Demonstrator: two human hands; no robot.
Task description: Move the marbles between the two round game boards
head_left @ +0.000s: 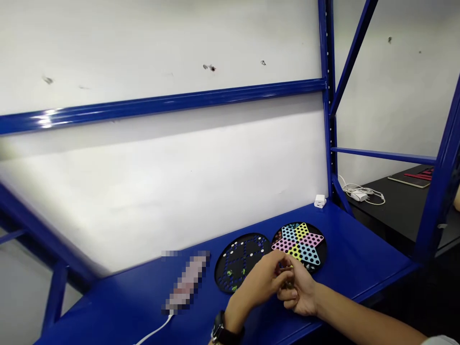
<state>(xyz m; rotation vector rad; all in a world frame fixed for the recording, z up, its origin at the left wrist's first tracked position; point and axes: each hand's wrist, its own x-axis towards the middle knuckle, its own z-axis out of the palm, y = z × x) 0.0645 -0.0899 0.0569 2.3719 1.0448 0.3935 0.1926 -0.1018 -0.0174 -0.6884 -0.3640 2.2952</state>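
Note:
Both hands meet above the front of the shelf, just in front of two round black trays. My left hand (262,280), with a dark watch on its wrist, has its fingers bent over the palm of my right hand (304,290). The fingers of my right hand are curled. Something small and dark shows between them, too covered to name. Behind them lies a star-shaped Chinese checkers board (312,251) in pink, yellow and blue, resting in one tray. To its left is a round black game board (235,244) with holes, holding white and green marbles.
A pixelated flat object (189,282) with a white cable (154,331) lies left on the blue shelf (125,306). A white plug adapter (319,201) stands at the back right. Blue posts (327,120) frame the shelf; a black table (381,191) with cables stands beyond.

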